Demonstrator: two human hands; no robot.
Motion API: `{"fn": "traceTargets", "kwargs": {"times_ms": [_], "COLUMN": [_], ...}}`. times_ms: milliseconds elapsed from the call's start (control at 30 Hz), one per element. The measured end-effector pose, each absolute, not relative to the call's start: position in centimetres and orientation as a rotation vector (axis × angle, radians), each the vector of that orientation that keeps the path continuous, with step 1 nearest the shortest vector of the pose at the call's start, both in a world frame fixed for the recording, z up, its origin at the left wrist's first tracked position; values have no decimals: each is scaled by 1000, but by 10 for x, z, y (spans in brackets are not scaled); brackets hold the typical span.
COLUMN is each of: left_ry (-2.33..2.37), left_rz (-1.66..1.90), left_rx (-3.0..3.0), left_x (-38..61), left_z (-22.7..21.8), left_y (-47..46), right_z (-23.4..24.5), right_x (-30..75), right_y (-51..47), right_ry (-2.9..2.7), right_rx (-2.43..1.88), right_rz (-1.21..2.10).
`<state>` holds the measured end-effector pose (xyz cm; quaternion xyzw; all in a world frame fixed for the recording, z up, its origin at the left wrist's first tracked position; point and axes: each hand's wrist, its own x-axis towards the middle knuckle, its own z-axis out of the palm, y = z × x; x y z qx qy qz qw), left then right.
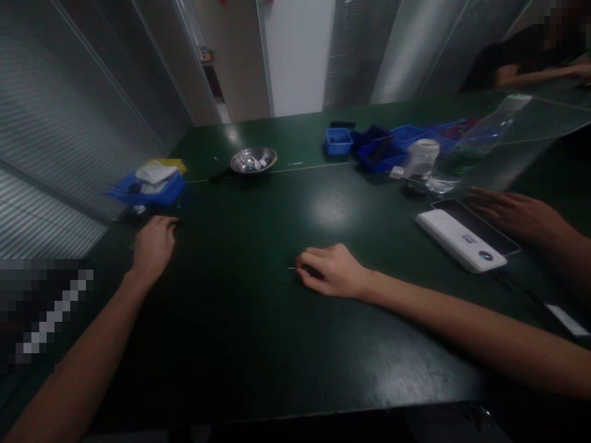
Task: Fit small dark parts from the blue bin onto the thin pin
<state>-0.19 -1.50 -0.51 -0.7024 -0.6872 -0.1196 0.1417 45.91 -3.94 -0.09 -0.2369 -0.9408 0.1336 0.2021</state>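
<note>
My left hand (154,246) is at the left of the green table (231,264), just in front of a blue bin (168,189). Its thumb and fingers close on a small dark piece (179,223), too blurred to name. Near the middle of the table rests my right hand (333,271), with fingertips pinched together. A thin, pale, needle-like piece (290,268) sticks out leftward from that pinch; the rest of it is hidden by the fingers.
A metal bowl (241,170) with small parts stands farther back. Blue bins (338,143), a clear bottle (475,147) and a can-like container (422,159) stand back right. A white power bank (462,240) lies beside a phone (480,224), near another person's hand (521,215).
</note>
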Motion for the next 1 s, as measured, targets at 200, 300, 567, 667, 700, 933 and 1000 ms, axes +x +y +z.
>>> {"fn": "traceTargets", "kwargs": {"times_ms": [200,300,567,667,700,933,1000], "left_ry": [-1919,-1817,-1611,-1587,-1600,-1736,-1732], "left_rz": [-594,-805,-981,-942,-920,-931,-952], "left_rx": [-2137,-2294,-2924,-3071,-3106,-3179,-3195], "left_x": [0,37,172,189,191,191,192], "left_z": [-4,7,12,3,1,-1,-1], "left_y": [-11,-16,-65,-77,-78,-74,-74], "right_z": [0,1,1,0,-1,-3,-3], "right_x": [459,459,459,459,459,459,458], "right_y": [-40,-40,-39,-39,-39,-39,-39], "right_ry": [-2625,-2615,-2605,-2612,-2613,-2610,-2612], "right_rx": [-670,-664,-669,-678,-677,-687,-673], "right_rz": [369,364,354,341,340,284,258]}}
